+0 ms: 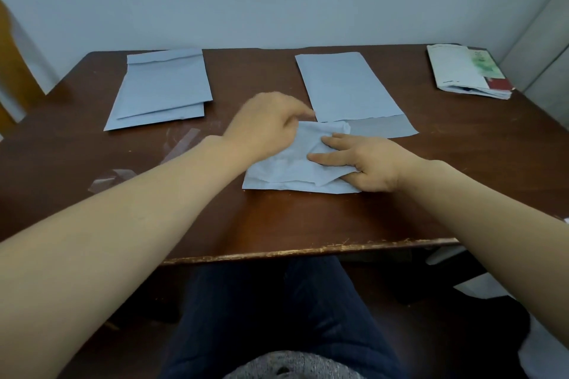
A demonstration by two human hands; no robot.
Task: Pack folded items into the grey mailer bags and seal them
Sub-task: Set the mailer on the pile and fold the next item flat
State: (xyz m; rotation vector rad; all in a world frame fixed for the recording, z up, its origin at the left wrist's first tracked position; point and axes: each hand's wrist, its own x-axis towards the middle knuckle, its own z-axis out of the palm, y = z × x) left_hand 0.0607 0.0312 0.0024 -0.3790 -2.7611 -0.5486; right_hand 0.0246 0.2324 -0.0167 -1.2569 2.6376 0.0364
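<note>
- At the far left of a dark brown table [277, 224] lies a stack of grey mailer bags [160, 89]. They lie flat, with their long sides running away from the person.
- Just nearer, still left of centre, a few clear peeled strips [181, 144] lie loose on the wood.
- The left hand [264, 126] reaches in from the left. It is motion-blurred, but its fingers curl down over the far edge of the folded item and seem to pinch it.
- The folded item [286, 163], a pale, crumpled blue-grey piece, rests on the table in the middle, between both hands.
- The right hand [366, 163] lies on the item's right side, fingers straight and spread, pressing it flat without gripping.
- Directly beyond the item and slightly to the right lies a single grey mailer bag [348, 86]. Its long axis points away from the person, and its darker flap end [385, 128] faces them. The item's far edge appears to touch that near end.
- Judged from this layout, the item would go forward and a little rightward into that end. The right hand is nearer the flap, and the left hand has the hold for sliding.
- At the far right corner sits a pile of printed papers [468, 74], well apart from the work.
</note>
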